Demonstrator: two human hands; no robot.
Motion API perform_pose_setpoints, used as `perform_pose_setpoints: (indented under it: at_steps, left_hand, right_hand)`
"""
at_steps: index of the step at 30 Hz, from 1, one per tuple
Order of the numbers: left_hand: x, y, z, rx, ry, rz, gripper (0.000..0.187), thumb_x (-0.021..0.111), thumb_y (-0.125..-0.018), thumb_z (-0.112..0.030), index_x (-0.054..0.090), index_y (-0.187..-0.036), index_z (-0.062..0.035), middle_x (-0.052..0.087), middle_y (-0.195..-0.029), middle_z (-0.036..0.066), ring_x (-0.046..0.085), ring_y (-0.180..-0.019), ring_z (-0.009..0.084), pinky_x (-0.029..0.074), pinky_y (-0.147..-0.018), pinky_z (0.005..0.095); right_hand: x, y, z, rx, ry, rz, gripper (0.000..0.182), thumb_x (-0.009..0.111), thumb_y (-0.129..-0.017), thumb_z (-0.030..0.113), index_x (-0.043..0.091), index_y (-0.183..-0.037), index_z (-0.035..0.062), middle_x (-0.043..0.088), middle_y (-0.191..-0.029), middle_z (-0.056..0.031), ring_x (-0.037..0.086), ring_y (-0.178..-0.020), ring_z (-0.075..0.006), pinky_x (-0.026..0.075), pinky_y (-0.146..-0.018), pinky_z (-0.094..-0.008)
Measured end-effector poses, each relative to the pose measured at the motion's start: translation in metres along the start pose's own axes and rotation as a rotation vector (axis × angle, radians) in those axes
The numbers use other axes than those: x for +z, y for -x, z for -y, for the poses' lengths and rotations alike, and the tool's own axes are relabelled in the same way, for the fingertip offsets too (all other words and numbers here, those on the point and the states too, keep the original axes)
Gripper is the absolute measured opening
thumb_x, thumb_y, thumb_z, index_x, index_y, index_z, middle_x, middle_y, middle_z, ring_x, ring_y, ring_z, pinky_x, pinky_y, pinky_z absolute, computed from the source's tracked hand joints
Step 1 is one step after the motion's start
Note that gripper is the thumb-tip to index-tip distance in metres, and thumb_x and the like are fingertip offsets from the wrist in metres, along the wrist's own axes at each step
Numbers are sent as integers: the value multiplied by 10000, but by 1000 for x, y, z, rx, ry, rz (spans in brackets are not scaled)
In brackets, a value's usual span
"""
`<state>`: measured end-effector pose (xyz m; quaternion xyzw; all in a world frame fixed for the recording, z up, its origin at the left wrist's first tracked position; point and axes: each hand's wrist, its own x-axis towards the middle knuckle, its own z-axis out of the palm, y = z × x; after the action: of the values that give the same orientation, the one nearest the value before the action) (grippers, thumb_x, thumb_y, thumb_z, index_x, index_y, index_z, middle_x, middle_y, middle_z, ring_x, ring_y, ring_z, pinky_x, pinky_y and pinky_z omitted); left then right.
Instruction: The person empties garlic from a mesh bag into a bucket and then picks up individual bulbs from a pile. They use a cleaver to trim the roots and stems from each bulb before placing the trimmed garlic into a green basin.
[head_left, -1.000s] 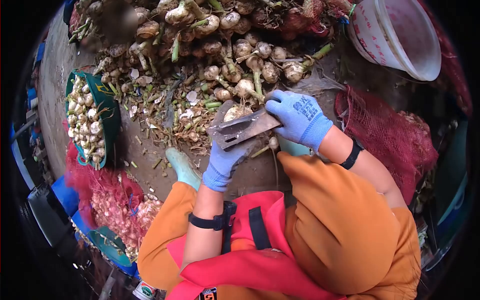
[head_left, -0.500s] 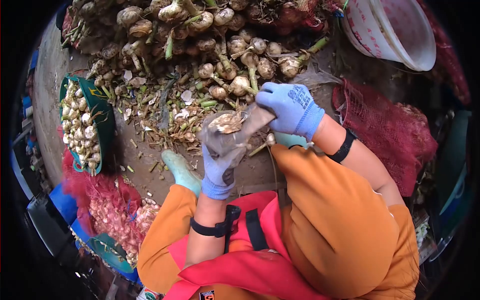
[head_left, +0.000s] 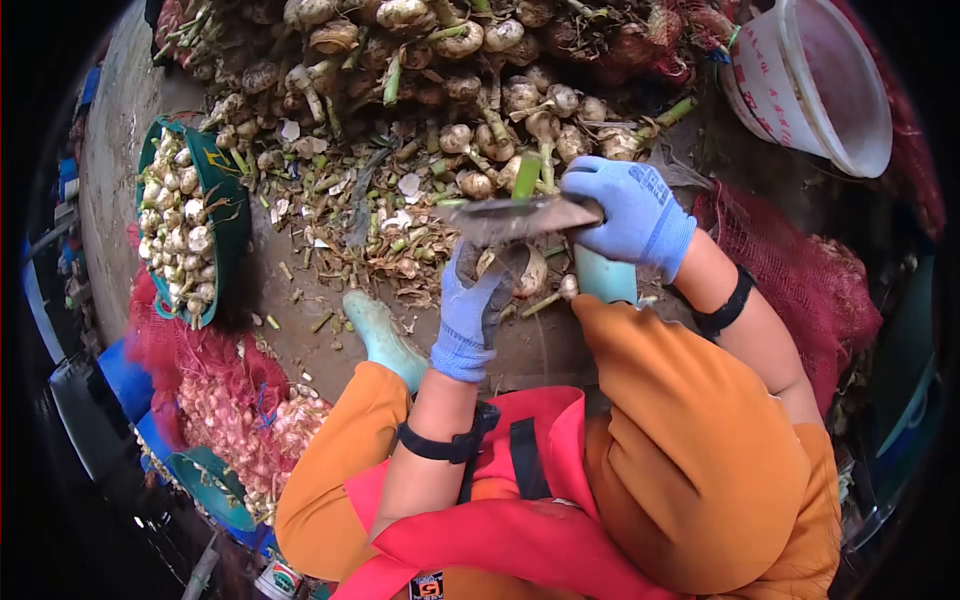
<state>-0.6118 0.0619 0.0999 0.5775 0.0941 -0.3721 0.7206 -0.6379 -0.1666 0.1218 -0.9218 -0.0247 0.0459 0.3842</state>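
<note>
My right hand (head_left: pixel 632 218), in a blue knitted glove, is closed around the handle end of a wide, dirty knife (head_left: pixel 510 221). The blade lies sideways, smeared a little by motion, across the top of a garlic bulb (head_left: pixel 530 272). A cut-looking green stem (head_left: pixel 526 177) stands up just beyond the blade. My left hand (head_left: pixel 468 315), gloved in blue with a dark palm, grips the bulb from below and the left. Part of its fingers is hidden under the blade.
A heap of garlic with stems (head_left: pixel 460 60) fills the far side, with trimmings (head_left: pixel 400 235) strewn before it. At left stands a green basket of trimmed bulbs (head_left: pixel 178 230). Red mesh sacks (head_left: pixel 790 280) lie at both sides, and a white bucket (head_left: pixel 800 90) sits far right.
The knife has swung from a tilted, blurred position beside the bulb to lie level across its top. The bulb has turned in my left hand, and the whole view has shifted slightly.
</note>
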Motion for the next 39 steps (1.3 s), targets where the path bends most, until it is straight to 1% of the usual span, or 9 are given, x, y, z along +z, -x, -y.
perform_pose_setpoints:
  at_steps: [2,7,12,15,20,29,33,35,39]
  left_hand:
    - [-2,-1,-33,239,-378,-70,424,728,-791,-110,549,-1166,-23,592,-1071,74,594,-904,143,512,-773,261]
    - [-104,-8,-137,379,863,350,653,542,-890,-518,415,-1328,-51,573,-1156,158,596,-913,211,523,-692,294]
    - [-51,-86,-33,-172,-511,-49,634,665,-853,-357,399,-1352,-69,627,-1074,177,639,-808,181,522,-632,264]
    - [-41,-130,28,-123,-1328,-100,826,741,-721,-347,352,-1376,-28,524,-1308,199,508,-1209,328,391,-1019,377]
    - [-57,-119,57,86,-349,0,767,747,-632,78,404,-1307,-48,536,-1180,87,563,-1001,187,476,-891,287]
    - [0,-20,-13,320,-576,116,688,741,-730,-49,377,-1314,-36,534,-1178,90,559,-1044,189,473,-921,314]
    - [12,2,-16,25,51,15,698,737,-758,-72,340,-1329,-15,528,-1194,106,545,-1105,211,458,-976,325]
    - [-18,2,14,415,-587,71,708,739,-761,-74,335,-1340,-23,530,-1196,115,552,-1098,218,476,-957,331]
    - [19,13,-28,-56,94,69,700,744,-702,-55,371,-1294,-40,532,-1177,103,569,-1043,200,506,-886,342]
  right_hand:
    - [15,1,-54,294,181,148,244,612,-714,286,643,-849,85,633,-861,-159,616,-838,-365,498,-733,-452]
    - [9,33,-71,534,-391,-55,182,618,-741,173,607,-809,5,599,-628,-79,577,-580,-144,466,-582,-301]
    - [25,31,-57,676,-410,154,175,603,-767,223,603,-768,48,577,-582,-41,554,-490,-121,446,-492,-283]
    - [28,29,-42,708,-517,168,186,598,-767,233,596,-762,47,562,-562,-44,546,-471,-121,444,-481,-289]
    - [30,28,-32,402,-186,91,171,643,-744,209,628,-836,66,602,-744,-124,626,-630,-271,492,-585,-369]
    - [20,17,6,-15,226,79,251,660,-716,212,577,-927,105,558,-927,-114,623,-857,-293,515,-664,-429]
    - [18,14,11,-92,151,40,210,652,-714,203,563,-885,118,552,-902,-100,628,-786,-305,504,-630,-431]
    - [17,12,7,-41,202,50,228,657,-702,212,562,-889,121,552,-897,-96,629,-783,-302,504,-634,-433]
    - [33,8,-22,178,144,25,184,615,-704,197,605,-865,108,605,-892,-116,631,-816,-316,511,-673,-438]
